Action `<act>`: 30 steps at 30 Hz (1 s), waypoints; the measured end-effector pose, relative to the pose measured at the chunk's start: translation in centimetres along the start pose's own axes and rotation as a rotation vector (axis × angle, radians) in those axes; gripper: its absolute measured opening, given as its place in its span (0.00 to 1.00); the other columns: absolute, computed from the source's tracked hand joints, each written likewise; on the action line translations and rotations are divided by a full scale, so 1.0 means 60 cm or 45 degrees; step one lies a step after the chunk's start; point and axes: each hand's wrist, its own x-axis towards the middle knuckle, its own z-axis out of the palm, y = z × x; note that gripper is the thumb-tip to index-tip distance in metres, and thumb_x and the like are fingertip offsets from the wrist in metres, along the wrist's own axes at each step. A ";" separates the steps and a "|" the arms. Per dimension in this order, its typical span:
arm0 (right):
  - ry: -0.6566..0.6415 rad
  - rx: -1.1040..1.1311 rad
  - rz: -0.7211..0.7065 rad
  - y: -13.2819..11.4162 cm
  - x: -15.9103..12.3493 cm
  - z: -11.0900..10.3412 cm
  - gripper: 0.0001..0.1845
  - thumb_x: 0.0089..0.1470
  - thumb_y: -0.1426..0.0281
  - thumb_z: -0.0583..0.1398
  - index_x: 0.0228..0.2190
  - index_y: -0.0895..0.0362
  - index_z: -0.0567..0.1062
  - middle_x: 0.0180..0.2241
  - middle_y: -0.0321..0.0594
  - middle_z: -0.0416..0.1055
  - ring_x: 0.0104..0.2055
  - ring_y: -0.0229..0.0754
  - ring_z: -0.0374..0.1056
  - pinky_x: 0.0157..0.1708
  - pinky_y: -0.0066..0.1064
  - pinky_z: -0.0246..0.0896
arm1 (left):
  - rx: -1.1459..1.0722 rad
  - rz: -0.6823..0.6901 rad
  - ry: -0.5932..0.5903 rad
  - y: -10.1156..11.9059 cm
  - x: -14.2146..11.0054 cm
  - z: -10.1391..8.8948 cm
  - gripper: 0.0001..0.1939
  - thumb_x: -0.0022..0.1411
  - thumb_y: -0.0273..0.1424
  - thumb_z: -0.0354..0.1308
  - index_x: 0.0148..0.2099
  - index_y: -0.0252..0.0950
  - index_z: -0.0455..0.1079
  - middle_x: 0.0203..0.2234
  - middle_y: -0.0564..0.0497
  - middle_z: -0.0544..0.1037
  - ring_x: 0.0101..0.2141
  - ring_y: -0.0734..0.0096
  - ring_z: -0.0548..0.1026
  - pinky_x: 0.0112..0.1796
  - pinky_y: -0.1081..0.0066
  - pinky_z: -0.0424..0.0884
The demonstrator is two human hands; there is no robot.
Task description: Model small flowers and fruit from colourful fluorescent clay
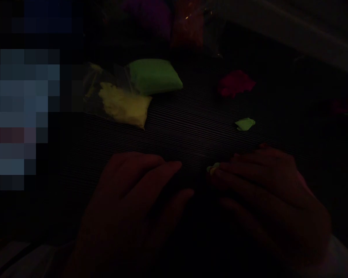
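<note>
The scene is very dark. My left hand point(130, 189) hovers over or rests on the dark table, fingers slightly bent, thumb apart from the index finger, holding nothing I can see. To its right, my right hand point(272, 193) has its fingertips together on a small yellow-green piece of modelling clay point(213, 168), which sticks out past them. Its thumb lies lower and apart from the clay. Whether that piece touches the table is hidden. Beyond the right hand lie a small light-green clay piece point(245, 124) and a crumpled pink-red clay lump point(236, 83).
A clear bag of yellow clay point(126, 106) lies against a green clay packet point(155, 76) at the back left. Purple point(150, 17) and orange packets point(188, 23) sit farther back. A pale edge point(301, 34) crosses the upper right. A blurred-out patch covers the left side.
</note>
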 end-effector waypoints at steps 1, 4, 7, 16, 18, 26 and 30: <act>0.002 -0.007 -0.003 0.000 0.000 0.001 0.10 0.47 0.69 0.57 0.35 0.53 0.71 0.33 0.39 0.72 0.38 0.48 0.65 0.41 0.46 0.55 | 0.002 0.002 -0.004 0.000 0.000 0.000 0.11 0.54 0.33 0.51 0.42 0.42 0.65 0.35 0.53 0.72 0.37 0.66 0.68 0.35 0.65 0.69; 0.024 -0.041 0.001 -0.002 -0.001 0.003 0.10 0.46 0.69 0.58 0.35 0.51 0.70 0.33 0.37 0.72 0.38 0.47 0.66 0.42 0.47 0.54 | 0.005 0.020 0.012 -0.001 0.000 0.000 0.11 0.54 0.33 0.51 0.42 0.42 0.64 0.35 0.53 0.71 0.37 0.66 0.68 0.34 0.65 0.69; 0.033 -0.034 0.000 -0.002 -0.003 0.001 0.11 0.46 0.70 0.58 0.35 0.52 0.70 0.33 0.39 0.72 0.37 0.47 0.66 0.42 0.47 0.54 | 0.006 0.029 0.028 -0.002 -0.001 0.000 0.11 0.54 0.33 0.52 0.42 0.40 0.64 0.36 0.52 0.71 0.37 0.67 0.68 0.34 0.66 0.70; 0.061 0.091 0.032 0.008 -0.013 -0.019 0.16 0.46 0.75 0.56 0.40 0.60 0.66 0.37 0.47 0.68 0.40 0.47 0.63 0.40 0.47 0.57 | 0.040 0.010 0.030 0.001 -0.003 0.000 0.12 0.53 0.33 0.54 0.42 0.40 0.65 0.36 0.52 0.70 0.36 0.68 0.68 0.34 0.67 0.69; 0.089 0.074 0.078 0.011 -0.025 -0.026 0.18 0.47 0.77 0.55 0.42 0.58 0.65 0.37 0.46 0.67 0.39 0.46 0.63 0.37 0.43 0.59 | 0.054 0.006 0.031 0.001 -0.003 -0.001 0.13 0.52 0.33 0.54 0.42 0.40 0.65 0.35 0.52 0.70 0.36 0.68 0.68 0.34 0.67 0.69; 0.113 -0.370 0.439 0.029 -0.101 -0.023 0.16 0.47 0.71 0.58 0.41 0.51 0.67 0.35 0.41 0.68 0.39 0.47 0.65 0.34 0.39 0.60 | 0.126 0.103 0.056 0.015 0.004 0.001 0.13 0.51 0.32 0.56 0.41 0.39 0.65 0.35 0.51 0.71 0.38 0.65 0.66 0.37 0.64 0.67; 0.062 -0.422 0.377 0.037 -0.089 -0.018 0.09 0.51 0.69 0.54 0.36 0.56 0.68 0.32 0.42 0.68 0.38 0.46 0.65 0.32 0.36 0.58 | 0.155 0.163 0.009 0.033 0.006 0.013 0.14 0.50 0.35 0.57 0.41 0.40 0.66 0.36 0.51 0.71 0.39 0.62 0.65 0.40 0.60 0.64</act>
